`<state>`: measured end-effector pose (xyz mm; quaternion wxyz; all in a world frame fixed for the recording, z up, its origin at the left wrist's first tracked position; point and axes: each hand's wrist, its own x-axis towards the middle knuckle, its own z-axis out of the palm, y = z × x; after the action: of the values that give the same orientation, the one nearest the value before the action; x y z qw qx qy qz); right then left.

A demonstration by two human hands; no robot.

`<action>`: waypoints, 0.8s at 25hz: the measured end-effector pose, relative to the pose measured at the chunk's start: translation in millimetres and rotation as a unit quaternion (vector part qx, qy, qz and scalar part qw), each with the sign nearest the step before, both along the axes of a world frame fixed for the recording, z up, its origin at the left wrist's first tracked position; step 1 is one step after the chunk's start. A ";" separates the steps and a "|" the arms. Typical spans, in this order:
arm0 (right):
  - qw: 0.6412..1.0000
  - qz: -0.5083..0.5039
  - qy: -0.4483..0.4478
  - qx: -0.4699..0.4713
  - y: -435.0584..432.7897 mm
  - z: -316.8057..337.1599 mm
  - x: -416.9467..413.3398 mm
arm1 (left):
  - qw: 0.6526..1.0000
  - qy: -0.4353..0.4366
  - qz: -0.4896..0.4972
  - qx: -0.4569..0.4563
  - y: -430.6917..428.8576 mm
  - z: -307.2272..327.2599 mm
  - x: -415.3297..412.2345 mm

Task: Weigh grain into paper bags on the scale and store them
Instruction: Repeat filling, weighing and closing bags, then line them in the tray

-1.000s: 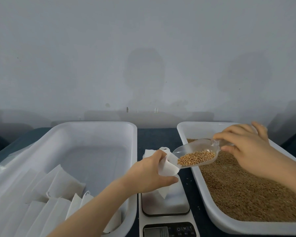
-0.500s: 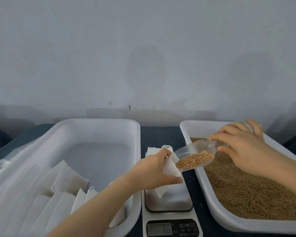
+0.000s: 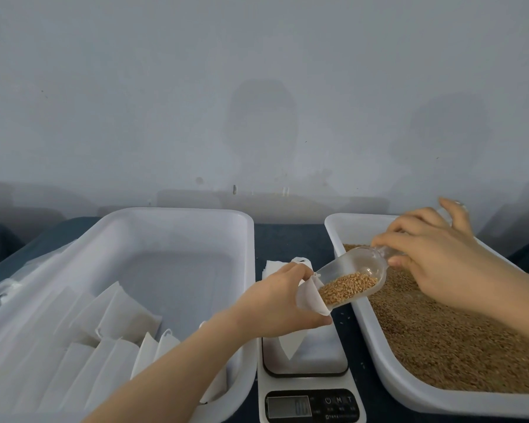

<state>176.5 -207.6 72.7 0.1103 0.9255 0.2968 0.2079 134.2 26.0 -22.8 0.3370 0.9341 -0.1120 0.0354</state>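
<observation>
Centre frame, the left hand (image 3: 275, 303) pinches the paper bag (image 3: 307, 297) at its mouth above the scale (image 3: 324, 349). The right hand (image 3: 434, 261) grips the scoop (image 3: 358, 279) by its handle. Best tipped slowly, lip inside the bag.

Scoop (image 3: 358, 270): clear plastic, glossy, smooth.
Grain (image 3: 440, 337): tan, matt, rough granular surface.
Paper bag (image 3: 310, 297): white, matt, thin. Stacked bags (image 3: 116, 312) look alike.
Left tub (image 3: 245, 239) and right tub (image 3: 336, 233): white plastic, smooth, faint sheen.
Scale (image 3: 310, 383): white plastic body, glossy reflective platform.
Counter (image 3: 287, 239): dark, matt.
</observation>
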 end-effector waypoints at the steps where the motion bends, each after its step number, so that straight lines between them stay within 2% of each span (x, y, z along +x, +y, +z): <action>1: 1.000 -0.007 0.000 -0.013 1.4 2.2 -0.8 | 1.000 -0.002 0.000 0.002 -0.1 0.2 -0.3; 12: 0.994 0.005 -0.048 -0.103 28.7 26.9 -14.1 | 1.000 0.008 0.002 -0.017 0.5 0.1 -0.6; 17: 0.973 0.055 -0.139 -0.173 47.1 35.4 -25.5 | 0.999 0.005 0.008 -0.040 0.5 0.3 -0.6; 20: 0.960 0.110 -0.222 -0.131 52.5 36.0 -29.3 | 0.999 0.008 0.018 -0.036 0.8 -0.3 -0.3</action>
<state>147.1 -155.1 108.7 0.2702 0.7953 0.3893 0.3781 133.9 26.8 -23.1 0.3707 0.9235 -0.0907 0.0380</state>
